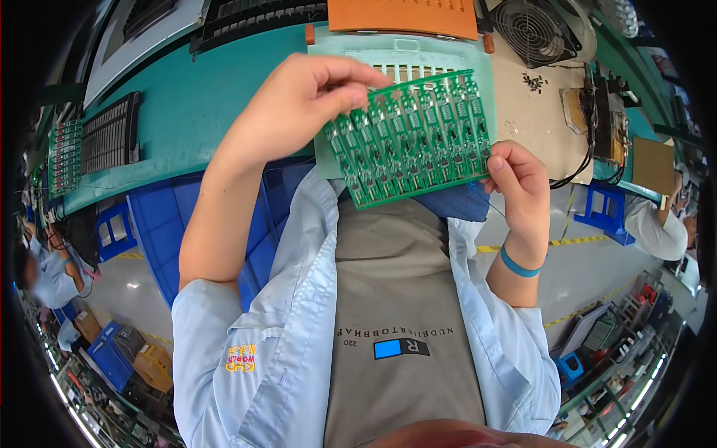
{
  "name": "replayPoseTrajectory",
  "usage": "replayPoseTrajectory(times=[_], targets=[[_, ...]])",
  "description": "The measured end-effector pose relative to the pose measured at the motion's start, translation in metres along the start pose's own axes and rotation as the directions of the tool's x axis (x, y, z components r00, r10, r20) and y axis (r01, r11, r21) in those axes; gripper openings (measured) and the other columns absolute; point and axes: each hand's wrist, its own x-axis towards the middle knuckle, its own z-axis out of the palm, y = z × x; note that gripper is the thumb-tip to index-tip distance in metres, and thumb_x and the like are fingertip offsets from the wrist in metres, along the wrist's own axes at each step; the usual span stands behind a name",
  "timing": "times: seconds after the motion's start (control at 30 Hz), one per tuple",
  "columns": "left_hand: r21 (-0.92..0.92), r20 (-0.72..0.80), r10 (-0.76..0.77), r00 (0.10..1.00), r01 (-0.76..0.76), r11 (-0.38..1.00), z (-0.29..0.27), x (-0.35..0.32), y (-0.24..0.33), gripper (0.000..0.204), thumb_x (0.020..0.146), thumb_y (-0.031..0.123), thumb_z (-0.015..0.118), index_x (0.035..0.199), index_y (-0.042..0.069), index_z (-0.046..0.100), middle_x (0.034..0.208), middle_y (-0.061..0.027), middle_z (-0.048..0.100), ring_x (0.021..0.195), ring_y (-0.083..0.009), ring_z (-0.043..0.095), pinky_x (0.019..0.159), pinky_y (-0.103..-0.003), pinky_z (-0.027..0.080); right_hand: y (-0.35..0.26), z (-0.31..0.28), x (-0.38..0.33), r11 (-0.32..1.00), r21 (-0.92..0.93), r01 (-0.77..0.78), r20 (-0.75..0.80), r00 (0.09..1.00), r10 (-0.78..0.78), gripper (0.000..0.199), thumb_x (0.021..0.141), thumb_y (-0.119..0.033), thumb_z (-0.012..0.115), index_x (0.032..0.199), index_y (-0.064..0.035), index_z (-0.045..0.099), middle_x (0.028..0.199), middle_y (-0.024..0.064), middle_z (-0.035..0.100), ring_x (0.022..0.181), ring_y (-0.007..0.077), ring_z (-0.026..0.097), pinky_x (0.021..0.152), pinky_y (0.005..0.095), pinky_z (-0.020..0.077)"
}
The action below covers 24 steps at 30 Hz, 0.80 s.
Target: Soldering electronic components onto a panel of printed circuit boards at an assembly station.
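Note:
A green circuit board panel (414, 142), made of several narrow strips side by side with small components on them, is held up tilted in front of my chest. My right hand (519, 179) pinches its lower right corner between thumb and fingers. At its upper left edge is my left hand (310, 101), thumb and index finger closed on the board's rim; the other fingers are partly hidden. Behind the panel lies a pale green slotted fixture (478, 63), partly covered by the board, with an orange hinged lid (403, 16) raised at its far side.
Left on the teal bench (187, 82) are a black slotted tray (110, 134) and another green board panel (66, 158). A round fan (529, 31) stands at the back right, with small dark parts (534, 82) scattered near it. Blue bins (175, 224) sit below the bench edge.

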Motion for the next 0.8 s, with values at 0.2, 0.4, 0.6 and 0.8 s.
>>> replayPoseTrajectory(times=[0.2, 0.4, 0.6, 0.8], targets=[[0.217, -0.173, 0.086, 0.981, -0.047, 0.975, -0.013, 0.025, -0.004, 0.026, 0.091, 0.000, 0.064, 0.117, -0.001, 0.070, 0.093, -0.0075, 0.071, 0.075, -0.0104, 0.060, 0.068, -0.021, 0.048, 0.000, 0.000, 0.024, 0.994, 0.106, -0.027, -0.102, 0.994, 0.038, 0.009, 0.101, -0.008, 0.060, 0.098, -0.0017, 0.067, 0.077, 0.0018, 0.061, 0.066, 0.0089, 0.052, 0.062, 0.0195, 0.0425], [0.357, -0.482, 0.205, 0.852, -0.023, 0.934, -0.003, -0.013, -0.040, 0.035, 0.089, 0.006, 0.071, 0.123, -0.001, 0.069, 0.091, -0.0071, 0.068, 0.069, -0.0142, 0.058, 0.064, -0.026, 0.050, 0.013, -0.013, 0.030, 0.984, 0.175, 0.031, -0.172, 0.985, -0.001, 0.012, 0.103, -0.011, 0.060, 0.099, -0.0016, 0.066, 0.077, 0.0019, 0.061, 0.066, 0.0092, 0.052, 0.061, 0.0200, 0.0417], [0.340, -0.506, 0.009, 0.863, 0.189, 0.921, 0.011, -0.046, -0.040, 0.046, 0.090, 0.012, 0.073, 0.132, -0.003, 0.062, 0.105, -0.0102, 0.066, 0.076, -0.0168, 0.060, 0.068, -0.030, 0.052, 0.026, -0.019, 0.035, 0.956, 0.244, 0.164, -0.244, 0.964, -0.103, 0.013, 0.103, -0.012, 0.060, 0.102, 0.0000, 0.065, 0.081, 0.0033, 0.061, 0.070, 0.0101, 0.054, 0.064, 0.0214, 0.0439], [0.490, -0.539, 0.110, 0.835, 0.205, 0.847, 0.000, -0.013, -0.037, 0.045, 0.091, 0.013, 0.072, 0.132, -0.002, 0.061, 0.107, -0.0108, 0.065, 0.081, -0.0206, 0.063, 0.071, -0.033, 0.053, 0.028, -0.017, 0.044, 0.931, 0.302, 0.205, -0.256, 0.958, -0.128, 0.015, 0.104, -0.013, 0.060, 0.106, 0.0012, 0.064, 0.085, 0.0048, 0.063, 0.072, 0.0107, 0.055, 0.066, 0.0227, 0.0458]])
